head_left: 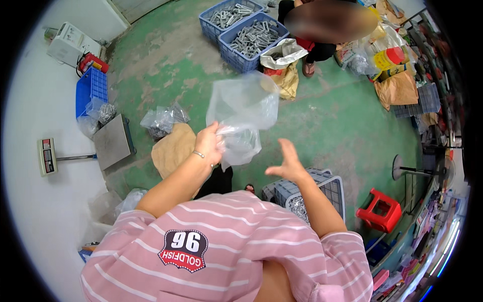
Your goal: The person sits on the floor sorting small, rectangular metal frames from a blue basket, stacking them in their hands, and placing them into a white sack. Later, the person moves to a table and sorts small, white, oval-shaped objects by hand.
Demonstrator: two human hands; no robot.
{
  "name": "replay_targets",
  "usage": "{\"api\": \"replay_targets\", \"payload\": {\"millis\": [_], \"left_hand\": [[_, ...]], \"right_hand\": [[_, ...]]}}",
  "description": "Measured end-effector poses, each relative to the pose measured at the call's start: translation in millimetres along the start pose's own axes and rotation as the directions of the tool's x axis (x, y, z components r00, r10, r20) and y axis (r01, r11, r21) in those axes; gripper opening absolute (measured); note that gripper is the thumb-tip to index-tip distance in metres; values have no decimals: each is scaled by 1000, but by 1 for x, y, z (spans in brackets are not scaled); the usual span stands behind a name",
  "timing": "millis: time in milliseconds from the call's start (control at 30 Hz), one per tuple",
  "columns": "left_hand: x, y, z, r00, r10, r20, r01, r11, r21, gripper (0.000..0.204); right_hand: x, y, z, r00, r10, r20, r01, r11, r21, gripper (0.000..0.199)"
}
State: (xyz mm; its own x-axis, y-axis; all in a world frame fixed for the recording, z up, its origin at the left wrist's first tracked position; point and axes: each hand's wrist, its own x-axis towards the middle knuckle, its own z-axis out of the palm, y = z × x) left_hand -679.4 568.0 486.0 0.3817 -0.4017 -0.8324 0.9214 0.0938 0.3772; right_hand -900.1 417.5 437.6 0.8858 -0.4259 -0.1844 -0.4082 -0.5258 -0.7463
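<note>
My left hand (210, 143) is closed on a clear plastic bag (244, 103), gripping it at its gathered middle. The bag's wide part spreads up and away from me, and a smaller part hangs below my fingers. Off to the right of the bag, my right hand (288, 163) has its thumb and fingers apart and touches nothing. Beneath my left forearm lies a brown paper sack (173, 149) on the floor. Close to my right forearm stands a grey-blue plastic crate (332, 189) with small shiny metal pieces (298, 206) in it.
Two blue crates (241, 63) of metal parts stand ahead, beside another person (322, 48) and an open sack (284, 55). At left are a platform scale (113, 143), a blue crate (92, 90) and a filled plastic bag (163, 122). A red stool (380, 210) and a fan (402, 167) stand right.
</note>
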Motion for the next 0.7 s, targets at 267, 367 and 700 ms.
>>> {"api": "replay_targets", "payload": {"millis": [267, 367, 700], "left_hand": [[18, 103, 46, 956, 23, 294, -95, 968, 233, 28], [54, 140, 42, 913, 318, 255, -405, 787, 466, 22], [138, 156, 72, 566, 541, 622, -780, 108, 616, 17]], "right_hand": [[159, -72, 74, 997, -14, -73, 63, 675, 736, 59], [168, -106, 30, 996, 87, 14, -68, 670, 740, 21], [234, -128, -28, 960, 156, 231, -273, 355, 894, 23]]}}
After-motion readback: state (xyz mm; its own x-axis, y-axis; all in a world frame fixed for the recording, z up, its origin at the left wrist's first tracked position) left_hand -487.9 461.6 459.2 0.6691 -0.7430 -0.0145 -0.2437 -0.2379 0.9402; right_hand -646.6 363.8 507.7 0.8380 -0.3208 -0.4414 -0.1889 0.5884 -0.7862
